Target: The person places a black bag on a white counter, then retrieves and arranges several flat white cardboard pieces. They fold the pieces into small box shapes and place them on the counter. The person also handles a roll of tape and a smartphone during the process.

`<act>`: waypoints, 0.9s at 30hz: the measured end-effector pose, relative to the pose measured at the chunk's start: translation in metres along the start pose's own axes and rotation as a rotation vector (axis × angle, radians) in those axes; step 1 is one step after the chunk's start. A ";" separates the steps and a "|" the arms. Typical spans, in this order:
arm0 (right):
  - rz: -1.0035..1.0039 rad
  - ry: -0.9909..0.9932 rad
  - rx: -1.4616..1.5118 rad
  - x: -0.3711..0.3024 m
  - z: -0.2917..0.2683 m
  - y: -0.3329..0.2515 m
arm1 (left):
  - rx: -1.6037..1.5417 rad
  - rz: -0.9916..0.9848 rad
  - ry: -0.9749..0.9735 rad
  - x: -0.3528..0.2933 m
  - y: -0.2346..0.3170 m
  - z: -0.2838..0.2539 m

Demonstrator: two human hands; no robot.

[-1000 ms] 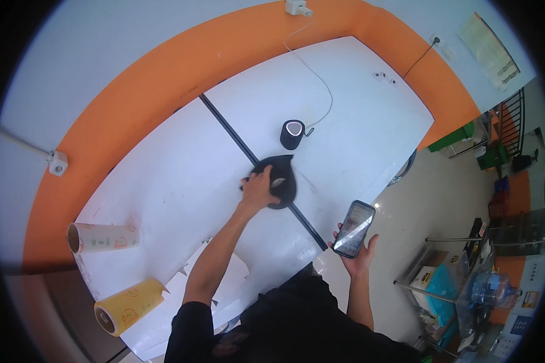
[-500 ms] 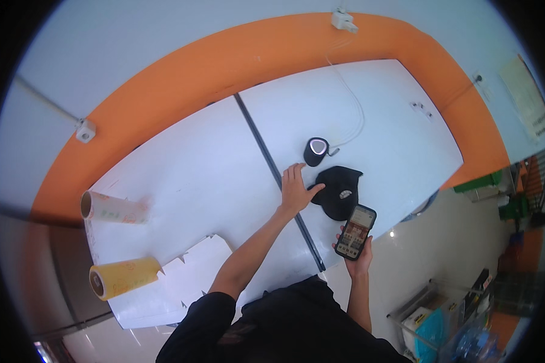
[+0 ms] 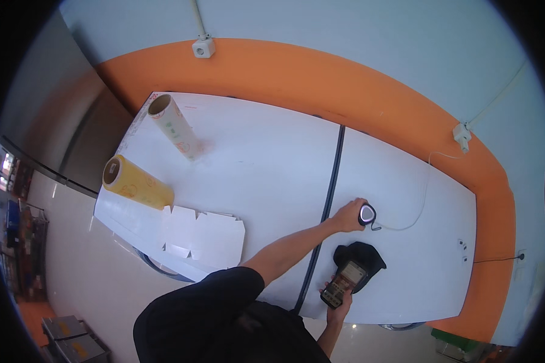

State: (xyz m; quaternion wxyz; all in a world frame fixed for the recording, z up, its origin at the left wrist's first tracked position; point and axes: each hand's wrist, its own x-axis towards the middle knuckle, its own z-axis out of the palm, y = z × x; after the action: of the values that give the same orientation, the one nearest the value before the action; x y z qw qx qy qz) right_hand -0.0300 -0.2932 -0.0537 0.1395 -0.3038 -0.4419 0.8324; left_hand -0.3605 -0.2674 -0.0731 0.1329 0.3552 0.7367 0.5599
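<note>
Phone (image 3: pixel 344 285), black cap (image 3: pixel 370 256) partly behind

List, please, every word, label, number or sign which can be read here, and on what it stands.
No text reads clearly.
Phone in the right hand: screen text too small.
Yellow roll: reddish marks, too blurred.
Pale roll: red and green marks, too small.
White table, far left corner: red marks, too small.
</note>
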 end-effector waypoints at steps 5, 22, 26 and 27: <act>-0.008 -0.055 0.063 0.019 0.002 -0.003 | 0.023 -0.115 0.155 0.004 -0.020 -0.063; -0.104 -0.031 0.120 0.055 0.004 -0.026 | 0.350 -0.243 0.310 0.011 -0.065 -0.261; -0.068 -0.024 0.063 0.067 0.000 -0.026 | 0.352 -0.317 0.421 -0.019 -0.081 -0.322; -0.072 -0.050 0.065 0.070 0.000 -0.026 | 0.315 -0.329 0.458 -0.025 -0.084 -0.331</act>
State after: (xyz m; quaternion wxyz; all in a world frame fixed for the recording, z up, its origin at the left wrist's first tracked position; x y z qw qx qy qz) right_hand -0.0853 -0.2435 -0.0587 0.1681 -0.2622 -0.4287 0.8481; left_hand -0.5709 -0.5363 -0.0430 -0.0042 0.1125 0.8725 0.4755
